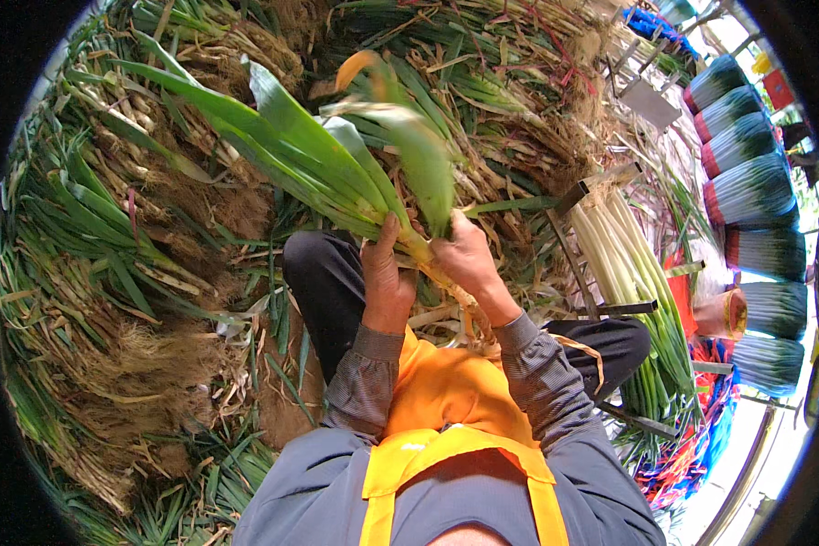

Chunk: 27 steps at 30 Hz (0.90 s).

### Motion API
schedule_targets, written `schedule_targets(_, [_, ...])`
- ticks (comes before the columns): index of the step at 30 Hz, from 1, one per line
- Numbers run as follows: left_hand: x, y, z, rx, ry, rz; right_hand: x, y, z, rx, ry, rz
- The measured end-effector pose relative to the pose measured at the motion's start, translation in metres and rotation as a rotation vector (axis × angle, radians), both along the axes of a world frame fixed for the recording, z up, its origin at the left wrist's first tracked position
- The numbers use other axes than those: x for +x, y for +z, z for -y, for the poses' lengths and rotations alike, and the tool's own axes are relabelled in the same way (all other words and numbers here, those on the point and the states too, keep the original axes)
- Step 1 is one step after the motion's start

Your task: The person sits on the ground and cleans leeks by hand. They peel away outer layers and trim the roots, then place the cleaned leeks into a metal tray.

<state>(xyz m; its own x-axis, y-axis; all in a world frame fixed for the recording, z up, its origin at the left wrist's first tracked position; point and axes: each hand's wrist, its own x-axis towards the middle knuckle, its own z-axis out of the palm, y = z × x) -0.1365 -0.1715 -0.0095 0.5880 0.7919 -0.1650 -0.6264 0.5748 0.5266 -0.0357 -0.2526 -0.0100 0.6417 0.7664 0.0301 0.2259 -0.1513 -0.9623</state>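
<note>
A large leek or green onion (416,247) with broad green leaves lies slantwise across both hands, its leaves fanned to the upper left and its stem running down to the right. My left hand (388,269) grips it where the leaves join the stem, thumb on top. Just to the right, my right hand (465,263) has its fingers closed on a blurred green leaf (426,164) beside the stem. The stem's lower end and roots hang over the orange apron (450,389) on my lap.
Piles of untrimmed onions (130,198) with brown roots surround me at left and ahead. On my right, cleaned onions (621,252) lie in a metal rack (573,198). Bound bundles (751,184), a reddish container (720,314) and coloured ties (713,409) stand farther right.
</note>
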Motion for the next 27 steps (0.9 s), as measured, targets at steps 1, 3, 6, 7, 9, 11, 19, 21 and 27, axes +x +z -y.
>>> schedule_targets(1, [-0.001, -0.003, -0.001, -0.002, -0.033, 0.028, 0.002, -0.008, 0.004, 0.104, -0.007, -0.155])
schedule_targets(3, [-0.001, -0.003, -0.005, 0.004, -0.058, 0.093, 0.006, -0.014, 0.015, 0.234, 0.008, -0.57])
schedule_targets(6, [0.004, 0.005, -0.014, 0.087, -0.026, 0.117, -0.012, -0.006, 0.022, 0.403, -0.182, -0.952])
schedule_targets(7, [0.008, 0.008, -0.017, 0.084, -0.036, 0.147, -0.016, -0.002, 0.026, 0.427, -0.166, -0.979])
schedule_targets(9, [0.019, 0.012, -0.025, 0.081, -0.06, 0.214, -0.02, 0.003, 0.028, 0.519, -0.189, -1.023])
schedule_targets(11, [0.028, 0.012, -0.031, -0.013, -0.066, 0.21, -0.024, 0.006, 0.026, 0.655, -0.266, -1.053])
schedule_targets(19, [0.046, 0.019, -0.083, -0.131, -0.056, 0.119, -0.03, 0.029, 0.073, 0.744, -0.107, -0.915])
schedule_targets(21, [0.053, 0.021, -0.085, -0.143, -0.078, 0.103, -0.028, 0.031, 0.083, 0.725, -0.059, -0.89])
schedule_targets(27, [0.081, 0.035, -0.091, -0.118, -0.135, 0.048, -0.035, 0.043, 0.116, 0.767, -0.088, -0.752])
